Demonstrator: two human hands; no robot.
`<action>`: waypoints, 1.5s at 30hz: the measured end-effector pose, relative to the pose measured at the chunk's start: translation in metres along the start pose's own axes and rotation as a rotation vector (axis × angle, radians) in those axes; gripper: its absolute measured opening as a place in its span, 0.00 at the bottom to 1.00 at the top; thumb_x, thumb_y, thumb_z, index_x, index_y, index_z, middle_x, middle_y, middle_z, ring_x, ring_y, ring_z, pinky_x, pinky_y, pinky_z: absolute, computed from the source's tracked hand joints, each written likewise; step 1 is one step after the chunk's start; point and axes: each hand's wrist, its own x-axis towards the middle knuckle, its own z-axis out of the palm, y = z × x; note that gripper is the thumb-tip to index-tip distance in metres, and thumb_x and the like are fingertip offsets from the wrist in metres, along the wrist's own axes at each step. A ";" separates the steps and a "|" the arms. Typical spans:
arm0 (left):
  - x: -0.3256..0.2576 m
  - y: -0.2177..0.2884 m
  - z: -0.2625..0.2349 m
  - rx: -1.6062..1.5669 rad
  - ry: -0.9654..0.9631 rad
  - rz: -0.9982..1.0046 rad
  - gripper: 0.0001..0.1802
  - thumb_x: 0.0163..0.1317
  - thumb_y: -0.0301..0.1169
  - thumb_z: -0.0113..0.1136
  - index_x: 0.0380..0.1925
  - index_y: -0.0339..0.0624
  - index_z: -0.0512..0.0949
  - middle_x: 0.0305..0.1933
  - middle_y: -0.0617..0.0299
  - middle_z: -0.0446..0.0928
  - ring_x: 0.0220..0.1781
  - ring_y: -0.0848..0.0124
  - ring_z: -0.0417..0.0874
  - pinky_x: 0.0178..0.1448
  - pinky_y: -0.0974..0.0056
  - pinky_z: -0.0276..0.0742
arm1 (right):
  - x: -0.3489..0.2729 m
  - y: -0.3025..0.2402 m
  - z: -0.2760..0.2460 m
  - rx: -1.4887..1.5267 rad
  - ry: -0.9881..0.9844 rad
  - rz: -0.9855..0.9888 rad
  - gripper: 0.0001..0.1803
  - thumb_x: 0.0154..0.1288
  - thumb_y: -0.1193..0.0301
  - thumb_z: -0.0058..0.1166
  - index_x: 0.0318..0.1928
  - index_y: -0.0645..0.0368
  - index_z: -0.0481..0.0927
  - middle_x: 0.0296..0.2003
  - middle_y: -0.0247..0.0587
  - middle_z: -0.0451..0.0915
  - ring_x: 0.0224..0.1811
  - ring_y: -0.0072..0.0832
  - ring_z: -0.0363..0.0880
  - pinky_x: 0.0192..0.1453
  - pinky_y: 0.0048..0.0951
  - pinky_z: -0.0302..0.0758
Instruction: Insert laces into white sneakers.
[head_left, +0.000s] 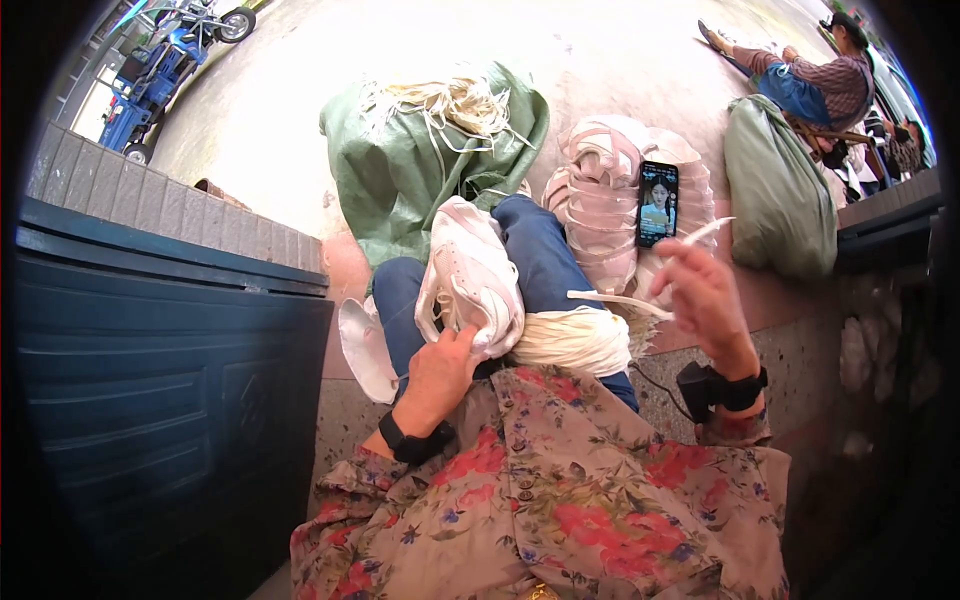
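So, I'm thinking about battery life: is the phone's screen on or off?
On: the phone's screen is lit, showing a picture of a person.

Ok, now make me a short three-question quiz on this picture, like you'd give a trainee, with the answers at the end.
1. True or false: the left hand is touching the white shoe.
2. The right hand holds: A) the phone; B) a white lace; C) the white shoe.
3. Fill in the colour: the far bunch of cream strands lies on a ____ sack.

Key: 1. True. 2. B. 3. Green.
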 end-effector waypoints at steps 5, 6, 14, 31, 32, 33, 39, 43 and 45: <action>0.013 -0.007 -0.004 -0.114 -0.001 -0.032 0.20 0.52 0.36 0.57 0.45 0.43 0.70 0.33 0.48 0.75 0.35 0.50 0.77 0.37 0.53 0.72 | 0.003 0.047 0.034 -0.555 -0.354 -0.075 0.12 0.61 0.73 0.44 0.44 0.65 0.72 0.28 0.38 0.77 0.32 0.23 0.74 0.37 0.24 0.70; 0.012 -0.011 -0.007 -0.177 0.035 -0.051 0.21 0.52 0.36 0.57 0.46 0.42 0.70 0.34 0.47 0.75 0.36 0.49 0.77 0.38 0.53 0.72 | 0.003 0.043 0.055 -0.657 -0.421 -0.122 0.12 0.61 0.73 0.43 0.44 0.64 0.72 0.29 0.43 0.77 0.32 0.29 0.76 0.38 0.28 0.71; 0.008 -0.027 -0.004 -0.404 0.093 -0.115 0.22 0.52 0.35 0.58 0.46 0.35 0.70 0.34 0.44 0.76 0.38 0.51 0.77 0.41 0.56 0.71 | 0.010 0.066 0.109 -0.610 -0.742 0.021 0.13 0.57 0.73 0.45 0.43 0.60 0.73 0.23 0.47 0.76 0.26 0.35 0.78 0.30 0.33 0.73; -0.027 -0.030 -0.034 -0.150 -0.164 0.146 0.21 0.49 0.32 0.60 0.44 0.40 0.70 0.33 0.50 0.73 0.36 0.53 0.76 0.39 0.56 0.72 | 0.072 0.205 0.131 0.395 -0.030 0.885 0.05 0.52 0.84 0.38 0.31 0.64 0.66 0.21 0.38 0.63 0.15 0.24 0.60 0.16 0.23 0.64; -0.022 -0.029 -0.028 -0.104 -0.135 0.139 0.21 0.49 0.31 0.59 0.45 0.41 0.70 0.34 0.50 0.73 0.36 0.53 0.76 0.39 0.56 0.72 | 0.074 0.208 0.131 0.431 -0.058 0.843 0.06 0.54 0.83 0.38 0.31 0.62 0.68 0.22 0.36 0.65 0.14 0.21 0.58 0.15 0.21 0.60; -0.020 -0.028 -0.022 -0.059 -0.103 0.122 0.22 0.50 0.30 0.59 0.47 0.42 0.69 0.35 0.49 0.72 0.36 0.52 0.76 0.39 0.56 0.72 | 0.073 0.199 0.134 0.429 -0.062 0.848 0.06 0.54 0.83 0.38 0.31 0.62 0.68 0.22 0.36 0.65 0.14 0.21 0.58 0.15 0.21 0.60; 0.007 -0.025 -0.002 -0.094 0.108 -0.017 0.26 0.48 0.26 0.60 0.50 0.43 0.67 0.43 0.47 0.67 0.41 0.47 0.73 0.42 0.54 0.71 | 0.086 0.170 0.135 0.496 -0.243 0.731 0.09 0.60 0.79 0.37 0.36 0.56 0.72 0.23 0.28 0.68 0.12 0.16 0.53 0.15 0.20 0.58; 0.013 -0.028 0.000 -0.159 0.297 0.008 0.27 0.47 0.26 0.61 0.50 0.44 0.67 0.44 0.49 0.69 0.42 0.51 0.75 0.42 0.57 0.72 | 0.102 0.175 0.144 0.261 0.120 0.705 0.12 0.62 0.75 0.39 0.44 0.55 0.73 0.24 0.31 0.69 0.15 0.18 0.58 0.18 0.23 0.61; 0.012 -0.029 0.005 -0.194 0.306 -0.021 0.26 0.47 0.26 0.61 0.49 0.42 0.67 0.45 0.48 0.69 0.43 0.50 0.74 0.43 0.57 0.72 | 0.106 0.188 0.145 0.243 0.194 0.680 0.11 0.60 0.74 0.42 0.42 0.56 0.74 0.26 0.33 0.72 0.18 0.21 0.61 0.19 0.25 0.64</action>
